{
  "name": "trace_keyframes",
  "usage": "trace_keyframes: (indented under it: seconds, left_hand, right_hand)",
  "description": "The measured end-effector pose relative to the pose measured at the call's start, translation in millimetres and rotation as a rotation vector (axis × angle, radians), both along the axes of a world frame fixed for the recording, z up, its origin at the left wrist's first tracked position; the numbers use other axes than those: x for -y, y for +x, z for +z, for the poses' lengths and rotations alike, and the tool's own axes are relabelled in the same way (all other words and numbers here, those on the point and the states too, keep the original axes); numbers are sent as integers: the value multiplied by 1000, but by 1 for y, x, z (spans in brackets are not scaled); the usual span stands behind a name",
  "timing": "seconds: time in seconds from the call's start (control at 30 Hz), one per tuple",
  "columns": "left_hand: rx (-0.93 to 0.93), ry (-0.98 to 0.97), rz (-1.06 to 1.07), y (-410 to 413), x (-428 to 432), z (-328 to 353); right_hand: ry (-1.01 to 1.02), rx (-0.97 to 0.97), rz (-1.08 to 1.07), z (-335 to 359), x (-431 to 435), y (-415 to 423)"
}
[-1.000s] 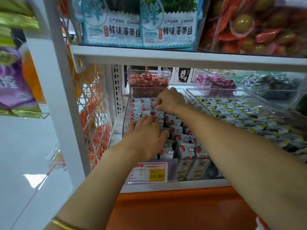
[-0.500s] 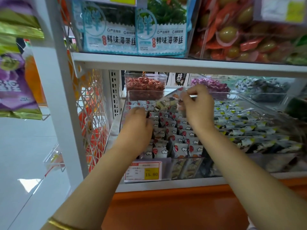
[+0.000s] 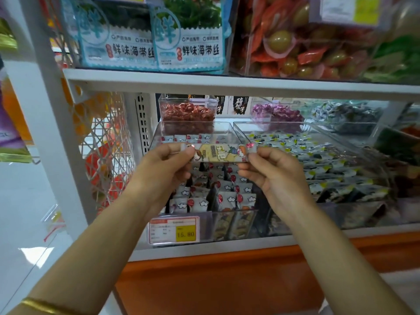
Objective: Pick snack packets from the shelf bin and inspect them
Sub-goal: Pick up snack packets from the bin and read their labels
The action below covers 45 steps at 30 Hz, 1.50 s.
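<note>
The snack packet (image 3: pixel 218 153) is held up at the centre of the frame, above the shelf bin (image 3: pixel 156 137) and clear of the packets (image 3: pixel 225 197) stood in rows inside it. Its long axis is laid level, left to right across the picture, with the printed face turned to the camera. The left end is pinched by the left hand (image 3: pixel 166 165), the right end by the right hand (image 3: pixel 272 172). Both are clamped on this one packet, one at each tip, and neither can be called the nearer. The inspection step is judged to be in hand now. If the back is to be read, a roll about that level axis would be called for, shared by both pinches. If it is to be returned, the bin is found directly below and behind. Further out, a price tag (image 3: pixel 173 229) is fixed to the bin's front at lower centre. A second bin (image 3: pixel 341 142) of darker packets is seen to the right. The upper shelf (image 3: pixel 227 84) is crossed overhead.
</note>
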<state>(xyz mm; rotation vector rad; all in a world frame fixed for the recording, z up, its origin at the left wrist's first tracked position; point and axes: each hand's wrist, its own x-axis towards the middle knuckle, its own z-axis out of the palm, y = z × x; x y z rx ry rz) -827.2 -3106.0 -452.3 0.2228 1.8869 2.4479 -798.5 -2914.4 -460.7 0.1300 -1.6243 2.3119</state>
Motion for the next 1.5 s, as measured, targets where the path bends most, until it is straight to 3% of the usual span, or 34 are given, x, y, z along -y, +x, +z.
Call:
trace_keyframes:
  seconds: [0.13,0.27,0.4,0.47,0.63,0.87,1.13,1.5]
  left_hand:
    - [94,254,-65,-4,2,-1]
    - [98,290,-79,-6,1,-2]
    - [110,271,-155,-5,4,0]
    - [111,247,-199,-2,4,2]
    - [-1,45,-71,1,1,-1]
    - [-158,-158,-134,8,0,3]
    - [-273,-448,-137,15,-1,11]
    - [-242,-508,-46,11,6,16]
  right_hand:
    - [-73,26,49,-1,-4,-2]
    - [-140,47,53,-1,-7,-3]
    - [74,-41,-125,-6,0,-2]
    - [197,-113,-221,-8,5,-1]
    - [281,-164,-181,-9,10,2]
    - [492,-180,-252,-10,7,-1]
    - [486,-171,-353,-7,6,-1]
    - [625,-208,-241,-6,9,2]
